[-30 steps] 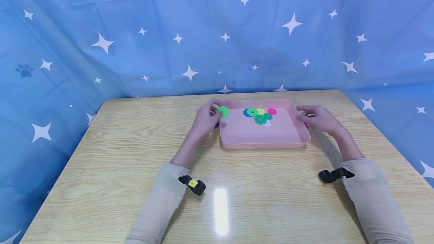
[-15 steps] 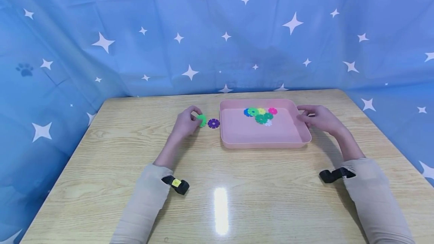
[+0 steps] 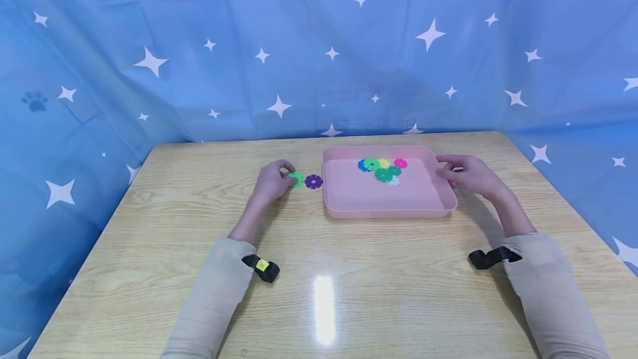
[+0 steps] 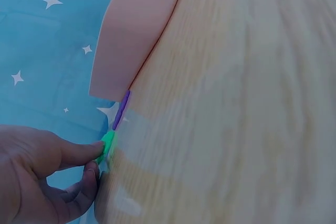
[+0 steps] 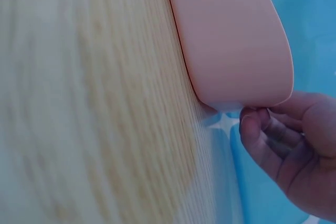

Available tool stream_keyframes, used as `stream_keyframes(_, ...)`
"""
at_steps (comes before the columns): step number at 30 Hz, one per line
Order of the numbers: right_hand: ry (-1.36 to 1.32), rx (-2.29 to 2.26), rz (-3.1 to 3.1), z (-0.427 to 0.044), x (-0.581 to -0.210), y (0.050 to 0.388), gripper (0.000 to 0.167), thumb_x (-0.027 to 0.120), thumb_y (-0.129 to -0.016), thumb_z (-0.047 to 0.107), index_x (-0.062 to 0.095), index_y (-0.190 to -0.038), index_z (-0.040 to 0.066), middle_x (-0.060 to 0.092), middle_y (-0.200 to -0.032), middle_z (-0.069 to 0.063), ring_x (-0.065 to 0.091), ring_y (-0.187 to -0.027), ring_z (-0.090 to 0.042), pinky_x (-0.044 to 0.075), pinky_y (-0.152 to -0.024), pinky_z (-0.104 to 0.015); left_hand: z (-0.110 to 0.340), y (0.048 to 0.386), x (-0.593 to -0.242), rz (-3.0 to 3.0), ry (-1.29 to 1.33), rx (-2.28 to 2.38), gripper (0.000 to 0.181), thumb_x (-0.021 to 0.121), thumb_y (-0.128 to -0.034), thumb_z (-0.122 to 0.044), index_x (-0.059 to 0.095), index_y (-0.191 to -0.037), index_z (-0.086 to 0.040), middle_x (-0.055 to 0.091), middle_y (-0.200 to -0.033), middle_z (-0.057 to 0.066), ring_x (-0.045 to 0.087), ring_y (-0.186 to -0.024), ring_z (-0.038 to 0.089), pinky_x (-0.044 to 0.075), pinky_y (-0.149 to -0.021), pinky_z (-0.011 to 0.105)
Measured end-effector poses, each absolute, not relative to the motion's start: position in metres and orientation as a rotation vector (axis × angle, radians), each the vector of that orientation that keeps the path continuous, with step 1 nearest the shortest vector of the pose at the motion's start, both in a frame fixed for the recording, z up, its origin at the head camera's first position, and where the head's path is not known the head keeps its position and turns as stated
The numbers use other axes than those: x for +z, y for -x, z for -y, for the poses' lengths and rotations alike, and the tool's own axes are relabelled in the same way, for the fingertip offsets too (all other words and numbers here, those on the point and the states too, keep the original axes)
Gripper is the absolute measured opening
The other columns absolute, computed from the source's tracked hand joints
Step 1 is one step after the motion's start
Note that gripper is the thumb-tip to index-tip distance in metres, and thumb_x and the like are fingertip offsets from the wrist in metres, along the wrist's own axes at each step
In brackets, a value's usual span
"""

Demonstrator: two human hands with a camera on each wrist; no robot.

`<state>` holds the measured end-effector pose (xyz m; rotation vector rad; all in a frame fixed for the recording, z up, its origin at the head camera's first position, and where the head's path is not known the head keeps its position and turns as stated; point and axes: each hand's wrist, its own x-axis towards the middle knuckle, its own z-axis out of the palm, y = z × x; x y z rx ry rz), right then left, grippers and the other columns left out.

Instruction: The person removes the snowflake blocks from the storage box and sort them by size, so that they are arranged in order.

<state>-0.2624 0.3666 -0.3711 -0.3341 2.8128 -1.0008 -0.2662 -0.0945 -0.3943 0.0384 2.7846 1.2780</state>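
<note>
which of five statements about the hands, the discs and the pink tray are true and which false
1. The left hand pinches a light green disc. True.
2. A purple disc lies on the table beside the pink tray. True.
3. The pink tray is upside down. False: its open side faces up, with other discs in it.
4. The right hand touches the pink tray. True.
5. Every disc is inside the pink tray. False: the purple disc and the held light green disc are outside.

I can read no text here. The sticker [image 3: 262,265] on the left camera [image 3: 269,273] bears a mark — too small for me.
</note>
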Motion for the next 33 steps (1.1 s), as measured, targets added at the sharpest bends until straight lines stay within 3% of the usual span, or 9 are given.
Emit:
stream_keyframes(8,0.351,-1.013,-2.818,-0.364,-0.369,0.26,0.053,0.06,-0.103,0.021,0.045,-0.145,-0.008,0.065,-0.097,-0.016,0.061,-0.074,-0.017,0.052,-0.067,-0.032,0.097,0.264,-0.394,-2.775,-0.034,1.283,0.028,0.072,-0.0938,-0.014,0.065,-0.118,0.0,0.064,-0.103,0.016,0.059,-0.091,0.027,0.05,-0.079,0.038)
stream_keyframes(18,0.339,-1.029,-2.808,-0.365,-0.37,0.26,0.055,0.059,-0.103,0.021,0.043,-0.147,-0.008,0.065,-0.1,-0.018,0.061,-0.074,-0.015,0.051,-0.065,-0.032,0.087,0.263,-0.383,-2.756,-0.103,1.458,0.026,0.069,-0.0971,-0.017,0.064,-0.117,0.0,0.063,-0.094,0.012,0.057,-0.075,0.019,0.047,-0.062,0.029)
stream_keyframes(27,0.32,-1.048,-2.793,-0.366,-0.371,0.26,0.056,0.06,-0.103,0.021,0.042,-0.148,-0.008,0.065,-0.1,-0.018,0.06,-0.074,-0.017,0.051,-0.065,-0.032,0.057,0.26,-0.365,-2.66,-0.315,1.691,0.024,0.068,-0.097,-0.016,0.066,-0.115,0.0,0.065,-0.098,0.013,0.063,-0.091,0.025,0.054,-0.076,0.033)
stream_keyframes(33,0.326,-1.04,-2.804,-0.365,-0.37,0.26,0.056,0.06,-0.103,0.021,0.042,-0.147,-0.008,0.065,-0.1,-0.018,0.061,-0.074,-0.016,0.052,-0.066,-0.031,0.029,0.257,-0.359,-2.595,-0.461,1.702,0.028,0.069,-0.0967,-0.013,0.065,-0.12,0.002,0.066,-0.099,0.012,0.062,-0.094,0.023,0.053,-0.084,0.031)
